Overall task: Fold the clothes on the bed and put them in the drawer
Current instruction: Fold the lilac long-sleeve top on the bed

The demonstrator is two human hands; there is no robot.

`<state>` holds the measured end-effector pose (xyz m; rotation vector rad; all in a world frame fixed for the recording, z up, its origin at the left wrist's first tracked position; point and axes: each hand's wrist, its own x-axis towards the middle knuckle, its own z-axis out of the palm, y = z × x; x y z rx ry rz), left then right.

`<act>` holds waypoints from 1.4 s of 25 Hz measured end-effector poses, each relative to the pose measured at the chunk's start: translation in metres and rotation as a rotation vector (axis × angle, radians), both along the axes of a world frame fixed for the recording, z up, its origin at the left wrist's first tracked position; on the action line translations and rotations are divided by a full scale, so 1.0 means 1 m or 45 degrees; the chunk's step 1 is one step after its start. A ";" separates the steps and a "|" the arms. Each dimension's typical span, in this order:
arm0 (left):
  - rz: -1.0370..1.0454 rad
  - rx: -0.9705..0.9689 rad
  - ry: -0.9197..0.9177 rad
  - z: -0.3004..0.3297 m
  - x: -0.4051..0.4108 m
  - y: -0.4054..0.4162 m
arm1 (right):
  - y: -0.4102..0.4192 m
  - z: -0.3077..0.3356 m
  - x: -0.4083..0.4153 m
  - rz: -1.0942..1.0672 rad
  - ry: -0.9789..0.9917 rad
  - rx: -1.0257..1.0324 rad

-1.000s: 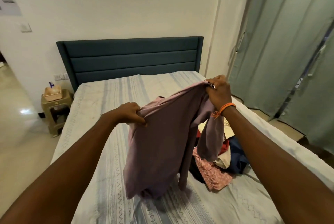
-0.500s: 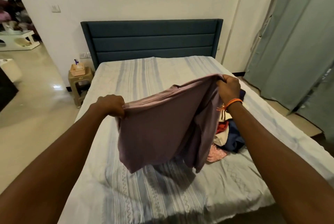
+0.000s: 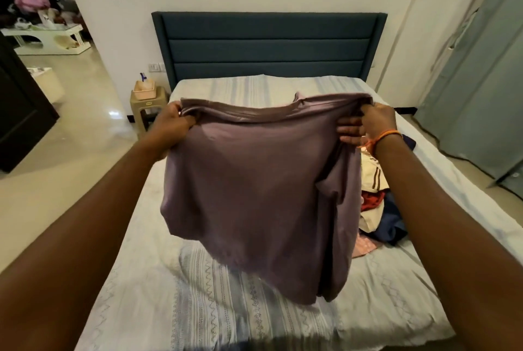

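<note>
Head view: mauve shirt [image 3: 254,186] hangs stretched, creased, between both hands.

A shirt [image 3: 260,195] hung above the middle of the bed [image 3: 226,311], stretched between the left hand [image 3: 172,121] and the right hand [image 3: 368,124]. A clothes pile [image 3: 379,209] lay on the bed, right of the shirt. A stool [image 3: 147,107] stood left of the headboard [image 3: 268,44], with a basket [image 3: 144,89] on it.

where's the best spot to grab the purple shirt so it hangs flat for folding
Probably at the two ends of its top edge, from the outer sides, as the hands do now. The left hand and right hand pinch the purple shirt there, so the edge runs taut between them and the body hangs fairly flat above the bed.
</note>
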<state>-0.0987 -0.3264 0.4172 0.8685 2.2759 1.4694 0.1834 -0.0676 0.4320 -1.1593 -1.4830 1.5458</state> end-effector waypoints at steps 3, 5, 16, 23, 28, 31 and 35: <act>-0.085 -0.157 0.169 0.002 -0.072 0.036 | 0.040 -0.009 -0.070 -0.023 -0.064 0.041; -0.092 -0.314 0.233 -0.015 -0.121 0.071 | 0.069 -0.032 -0.121 -0.024 -0.159 0.022; -0.058 -0.672 0.060 -0.313 -0.331 0.242 | 0.238 -0.325 -0.371 0.232 -0.613 -0.252; 0.009 -0.537 -0.289 -0.459 -0.391 0.289 | 0.264 -0.458 -0.444 0.177 -0.870 0.013; 0.313 -1.122 -0.085 -0.547 -0.374 0.175 | 0.118 -0.550 -0.421 0.459 -1.054 0.506; 0.258 -0.923 -0.235 -0.539 -0.348 0.124 | 0.030 -0.567 -0.402 0.545 -0.993 0.648; -0.030 -1.091 -0.470 -0.520 -0.316 0.081 | -0.057 -0.568 -0.369 0.889 -1.109 0.718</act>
